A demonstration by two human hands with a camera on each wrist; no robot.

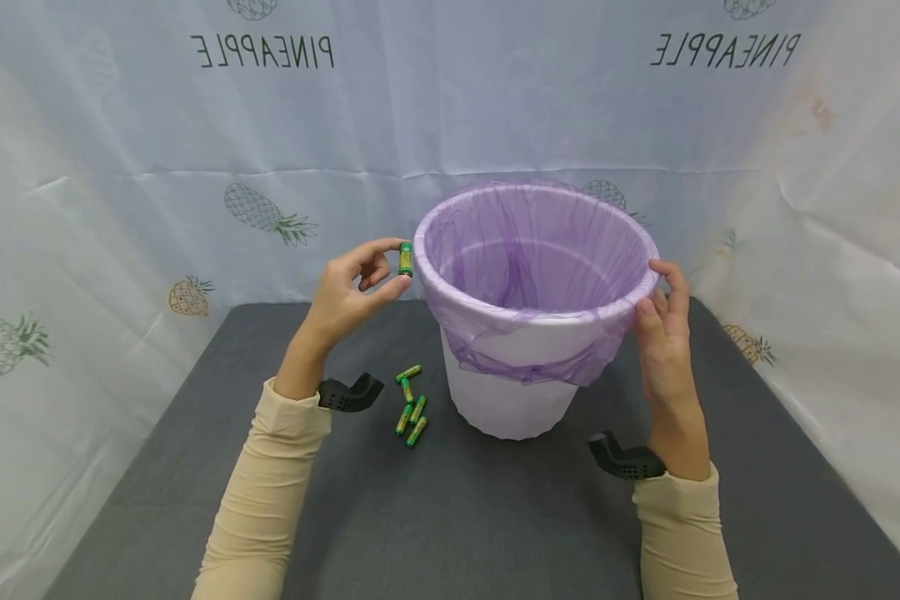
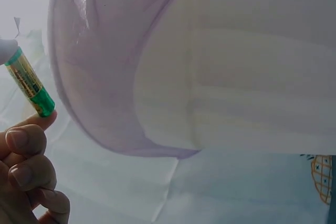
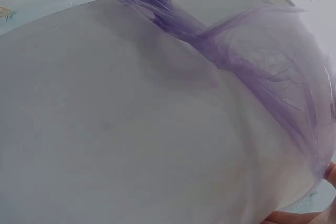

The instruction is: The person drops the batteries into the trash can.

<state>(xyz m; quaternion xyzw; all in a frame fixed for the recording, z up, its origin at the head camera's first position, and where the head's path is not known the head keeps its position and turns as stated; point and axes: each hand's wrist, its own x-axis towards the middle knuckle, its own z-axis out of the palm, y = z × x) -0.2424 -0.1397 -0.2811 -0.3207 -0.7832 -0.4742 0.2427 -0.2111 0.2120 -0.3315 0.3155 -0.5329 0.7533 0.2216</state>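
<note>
In the head view my left hand (image 1: 348, 287) pinches a green and gold battery (image 1: 406, 259) by its two ends, between thumb and index finger. It is held level with the rim of a white trash bin (image 1: 510, 392), just outside its left side. The left wrist view shows the same battery (image 2: 30, 82) beside the bin wall, the other fingers curled below it. A purple bag (image 1: 525, 250) lines the bin and folds down over its rim. On the right side, my right hand (image 1: 663, 333) grips the rim, thumb in front; only its fingertips show in the right wrist view.
Several more green batteries (image 1: 412, 408) lie loosely grouped on the dark grey table (image 1: 390, 517), left of the bin's base. A white curtain (image 1: 450, 100) with pineapple prints hangs behind and at both sides. Each wrist carries a black camera mount (image 1: 351, 392).
</note>
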